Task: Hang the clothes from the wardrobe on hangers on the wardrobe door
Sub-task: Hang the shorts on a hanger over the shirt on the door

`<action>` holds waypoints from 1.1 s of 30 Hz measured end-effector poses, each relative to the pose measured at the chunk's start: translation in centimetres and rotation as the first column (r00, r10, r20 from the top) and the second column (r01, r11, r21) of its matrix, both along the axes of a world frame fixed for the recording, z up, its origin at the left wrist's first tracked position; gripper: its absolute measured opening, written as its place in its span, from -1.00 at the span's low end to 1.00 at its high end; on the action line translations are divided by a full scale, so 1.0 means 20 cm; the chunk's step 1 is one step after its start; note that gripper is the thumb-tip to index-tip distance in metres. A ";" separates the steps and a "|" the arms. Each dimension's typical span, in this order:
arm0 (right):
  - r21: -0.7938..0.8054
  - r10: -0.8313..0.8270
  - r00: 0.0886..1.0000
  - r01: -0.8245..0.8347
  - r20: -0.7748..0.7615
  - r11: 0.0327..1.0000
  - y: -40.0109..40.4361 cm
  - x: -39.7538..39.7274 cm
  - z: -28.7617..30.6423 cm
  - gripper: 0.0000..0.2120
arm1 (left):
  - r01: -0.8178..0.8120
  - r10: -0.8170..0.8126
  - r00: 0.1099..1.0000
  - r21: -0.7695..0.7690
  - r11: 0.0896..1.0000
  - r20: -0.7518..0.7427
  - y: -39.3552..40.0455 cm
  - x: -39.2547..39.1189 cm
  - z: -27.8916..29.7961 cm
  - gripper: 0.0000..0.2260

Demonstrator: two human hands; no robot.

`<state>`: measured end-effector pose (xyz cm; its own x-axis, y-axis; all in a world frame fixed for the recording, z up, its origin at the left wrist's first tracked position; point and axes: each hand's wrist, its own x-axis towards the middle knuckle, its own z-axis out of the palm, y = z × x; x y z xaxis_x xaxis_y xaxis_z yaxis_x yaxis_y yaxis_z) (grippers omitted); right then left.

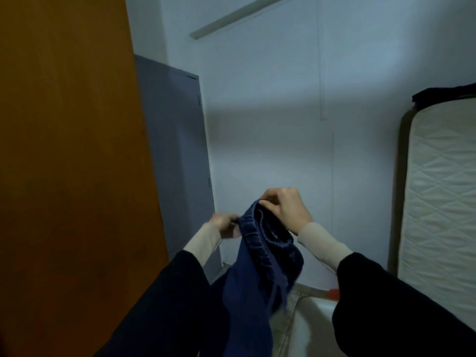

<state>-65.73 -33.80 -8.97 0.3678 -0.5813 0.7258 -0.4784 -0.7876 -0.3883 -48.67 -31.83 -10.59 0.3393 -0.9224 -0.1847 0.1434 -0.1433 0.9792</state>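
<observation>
- Head view: my right hand pinches the far edge of the waistband of a pair of navy trousers, fingers curled over the elastic rim.
- My left hand grips the near-left edge of the same waistband, fingers closed on the cloth, so the opening is stretched between the two hands.
- The trousers hang straight down from my hands, their long axis running vertically toward the bottom of the frame; the waistband sits at the top, the legs fall out of view below.
- The orange-brown wardrobe door stands to my left, near my left hand and well apart from my right; I judge the left arm is the one better placed to reach it.
- No hanger shows in this view, so I cannot tell where one is; the next move, I reckon, needs one before the trousers can go on the door.
- The trousers look soft and dark blue, with a gathered elastic waist and a drawstring dangling at the front.
- A quilted mattress leans upright at the right, and a grey cabinet stands behind the door.
</observation>
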 end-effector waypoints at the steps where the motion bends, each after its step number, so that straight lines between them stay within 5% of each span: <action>1: 0.012 -0.048 0.999 0.049 -0.021 0.999 -0.02 0.00 0.00 -0.84 | 0.055 -0.057 0.998 0.060 0.997 0.023 0.02 0.00 -0.06 -0.75; 4: 0.064 -0.160 0.982 0.167 -0.103 0.984 -0.06 0.02 -0.03 -0.85 | 0.175 -0.197 0.972 0.156 0.972 0.132 0.06 0.02 -0.19 -0.68; 14: 0.115 -0.269 0.956 0.282 -0.118 0.952 -0.11 0.04 -0.03 -0.87 | 0.389 -0.371 0.854 0.026 0.921 0.365 0.12 -0.01 -0.21 -0.66; 21: 0.084 -0.312 0.949 0.315 -0.048 0.945 -0.13 -0.03 0.07 -0.87 | 0.406 -0.337 0.770 -0.007 0.914 0.542 0.08 0.00 -0.24 -0.56; 26: 0.102 -0.386 0.923 0.383 0.007 0.918 -0.15 -0.10 0.09 -0.86 | 0.301 -0.173 0.771 -0.112 0.947 0.613 0.04 0.09 -0.25 -0.69; 29: 0.123 -0.410 0.912 0.406 0.012 0.906 -0.17 -0.12 0.08 -0.86 | 0.272 -0.080 0.687 -0.154 0.950 0.722 0.05 0.12 -0.24 -0.79; 33: 0.146 -0.420 0.907 0.414 0.014 0.899 -0.17 -0.12 0.04 -0.85 | 0.325 -0.014 0.442 -0.145 0.935 0.897 0.09 0.10 -0.25 -0.82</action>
<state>-68.09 -37.18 -8.17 0.0399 -0.7688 0.6383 -0.7315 -0.4576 -0.5055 -46.71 -30.06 -15.52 0.0049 -0.9324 0.3614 -0.8020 0.2123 0.5584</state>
